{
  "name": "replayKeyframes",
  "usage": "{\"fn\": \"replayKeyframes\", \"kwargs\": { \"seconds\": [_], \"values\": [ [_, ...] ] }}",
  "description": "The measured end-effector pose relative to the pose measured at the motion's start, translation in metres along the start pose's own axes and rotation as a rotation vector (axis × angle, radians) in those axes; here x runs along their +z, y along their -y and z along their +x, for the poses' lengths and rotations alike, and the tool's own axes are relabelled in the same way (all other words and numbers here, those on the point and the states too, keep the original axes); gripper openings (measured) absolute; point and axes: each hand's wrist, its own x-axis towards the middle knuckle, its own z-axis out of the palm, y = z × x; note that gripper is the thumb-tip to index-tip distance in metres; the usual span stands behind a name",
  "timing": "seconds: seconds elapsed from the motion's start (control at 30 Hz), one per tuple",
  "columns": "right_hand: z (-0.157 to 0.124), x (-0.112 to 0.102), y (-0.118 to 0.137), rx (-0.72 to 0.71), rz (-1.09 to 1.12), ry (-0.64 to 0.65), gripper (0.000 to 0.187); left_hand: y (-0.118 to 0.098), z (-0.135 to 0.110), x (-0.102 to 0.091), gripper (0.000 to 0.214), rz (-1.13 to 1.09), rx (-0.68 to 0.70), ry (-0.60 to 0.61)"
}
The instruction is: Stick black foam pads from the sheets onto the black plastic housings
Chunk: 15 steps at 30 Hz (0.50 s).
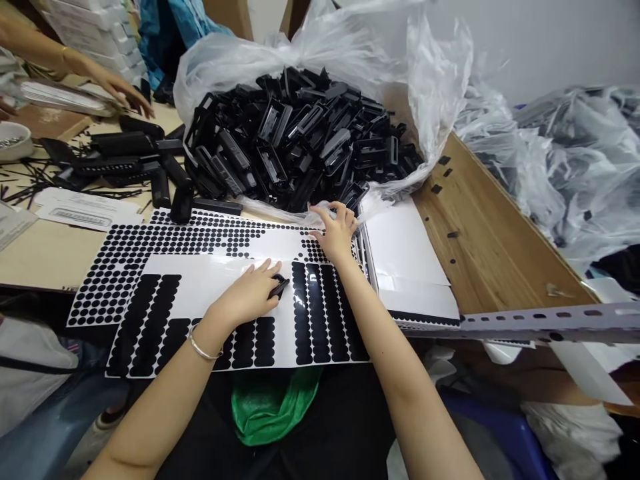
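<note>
My left hand (245, 293) rests on a white sheet of black stickers (200, 267), a bracelet at its wrist. Between its thumb and fingers is a small black plastic part (279, 287), mostly covered by the hand. Farther up and to the right, my right hand (339, 233) reaches over the sheets with fingers apart and curved, and I see nothing in it. Its fingertips are near the front edge of a clear plastic bag (425, 87) full of black plastic housings (300, 133). Under the top sheet lies another sheet with round black dots (105, 273).
White sheets (405, 247) are stacked on the right, beside a wooden board (490, 247) with a metal rail (530, 323). At left lie larger black parts (125, 147), a printed paper (87, 208) and a white bowl (15, 141). Another person's hand (117, 87) is above them.
</note>
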Motion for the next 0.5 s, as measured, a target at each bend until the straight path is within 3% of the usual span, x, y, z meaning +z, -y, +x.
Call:
{"fn": "replayKeyframes", "kwargs": {
  "seconds": [0.07,0.13,0.23,0.37,0.5],
  "values": [
    [-0.007,0.004,0.0,0.011,0.188,-0.014,0.027,0.004,0.001,-0.001,0.031,-0.004,0.006,-0.012],
    [-0.011,0.011,-0.003,0.041,0.333,0.059,0.017,0.009,0.003,-0.002,0.032,-0.047,0.022,-0.043],
    [-0.011,0.021,-0.004,0.076,0.395,0.1,0.015,0.016,0.005,-0.005,0.033,-0.244,0.066,-0.137],
    [-0.005,0.026,-0.001,0.121,0.442,0.09,0.011,0.021,0.011,-0.011,0.04,-0.734,0.097,-0.324],
    [-0.001,0.026,0.003,0.178,0.496,0.087,0.014,0.022,0.021,-0.008,0.044,-1.143,0.041,-0.333]
  ]
}}
